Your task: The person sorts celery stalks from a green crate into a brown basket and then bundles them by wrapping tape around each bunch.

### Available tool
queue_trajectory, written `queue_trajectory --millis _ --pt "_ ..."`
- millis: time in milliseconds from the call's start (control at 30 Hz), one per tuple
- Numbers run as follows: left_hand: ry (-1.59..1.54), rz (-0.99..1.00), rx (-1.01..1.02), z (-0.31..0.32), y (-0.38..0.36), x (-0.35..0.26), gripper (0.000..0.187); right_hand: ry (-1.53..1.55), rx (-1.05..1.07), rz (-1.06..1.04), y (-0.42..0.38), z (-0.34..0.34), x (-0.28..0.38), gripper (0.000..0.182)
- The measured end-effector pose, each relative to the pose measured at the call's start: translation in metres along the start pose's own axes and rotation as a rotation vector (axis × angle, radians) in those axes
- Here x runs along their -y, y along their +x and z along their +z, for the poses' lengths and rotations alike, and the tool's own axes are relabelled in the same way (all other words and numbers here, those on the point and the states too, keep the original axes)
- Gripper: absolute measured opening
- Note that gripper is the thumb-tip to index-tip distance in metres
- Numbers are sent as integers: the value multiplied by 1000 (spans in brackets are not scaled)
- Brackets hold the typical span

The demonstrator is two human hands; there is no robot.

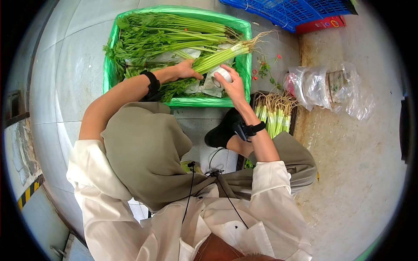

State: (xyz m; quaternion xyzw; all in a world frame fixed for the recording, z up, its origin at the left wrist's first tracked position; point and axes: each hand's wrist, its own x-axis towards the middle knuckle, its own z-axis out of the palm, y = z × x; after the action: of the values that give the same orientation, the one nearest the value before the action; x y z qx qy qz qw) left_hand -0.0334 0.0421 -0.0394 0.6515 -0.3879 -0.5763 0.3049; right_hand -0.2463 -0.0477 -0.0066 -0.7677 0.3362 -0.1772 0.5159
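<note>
Our cream shirt (114, 222) lies nearest us. Above the green-lined crate (202, 102), our left hand (186, 69) curls around a celery bunch (219, 59), while our right hand (234, 85) pinches a white roll (223, 75) between thumb and fingers, just beside that bunch.

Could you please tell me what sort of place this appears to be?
Probably a produce packing or storage area: a green-lined container of leafy stalks, more bundled stalks beside it, and a blue plastic crate nearby.
</note>
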Motion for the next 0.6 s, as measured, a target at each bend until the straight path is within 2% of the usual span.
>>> queue_trajectory --millis 100,167,233,300,367,433,467,500,567,600 --pt "-38 35 55 -4 7 8 60 -71 -53 -36 2 -7 24 47" --pt "12 75 2 3 12 19 61 -17 -112 -20 4 0 40 50" --pt "62 112 -49 11 10 22 62 407 9 137 10 6 49 49" --pt "351 186 -197 21 7 24 66 503 61 189 28 12 50 47" --pt "392 196 -177 23 9 30 72 599 110 244 54 16 44 46" --pt "404 129 -200 25 8 28 73 393 216 278 77 21 42 47" --pt "405 126 -202 24 6 27 73 275 270 251 83 21 46 53" --pt "464 133 -229 24 -2 20 74 275 273 254 88 25 43 53" --pt "524 138 -249 30 -8 16 75 -26 232 80 107 33 34 60" --pt "513 146 -193 32 -9 16 75 -226 384 232 119 31 35 62"
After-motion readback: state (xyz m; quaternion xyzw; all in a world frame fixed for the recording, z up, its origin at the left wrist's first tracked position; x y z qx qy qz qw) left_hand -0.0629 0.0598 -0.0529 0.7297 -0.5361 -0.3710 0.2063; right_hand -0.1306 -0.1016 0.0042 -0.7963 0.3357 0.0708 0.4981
